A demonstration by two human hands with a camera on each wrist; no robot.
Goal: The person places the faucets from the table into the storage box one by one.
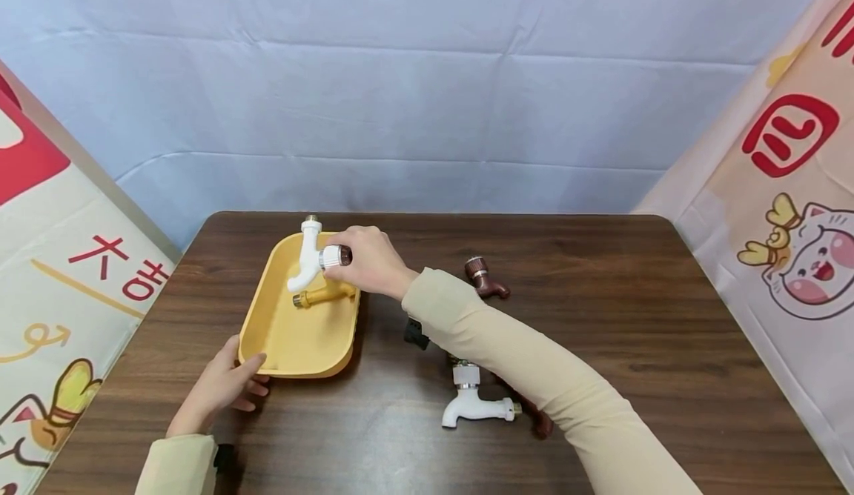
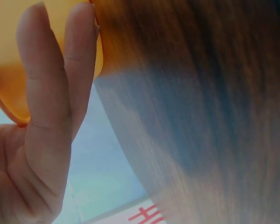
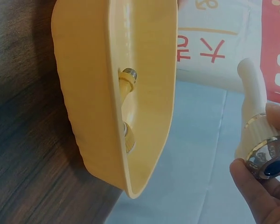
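Note:
My right hand (image 1: 368,261) grips a white tap (image 1: 309,261) by its ridged handle, which has a shiny metal cap with a dark centre in the right wrist view. The tap hangs above the far part of a yellow basin (image 1: 273,332). Inside the basin lies a yellow tap (image 1: 327,296) with a threaded brass end. At the basin's near left corner, my left hand (image 1: 220,384) holds the rim, thumb over the edge and the other fingers outside; two of those fingers (image 2: 46,84) look fairly straight in the left wrist view.
Right of the basin, a brown tap (image 1: 488,280) lies on the dark wooden table (image 1: 620,310). Closer to me is another white tap (image 1: 470,407). A brown piece (image 1: 542,424) shows beside it, mostly hidden by my right sleeve (image 1: 534,361). Pale cloth (image 1: 427,110) hangs behind the table.

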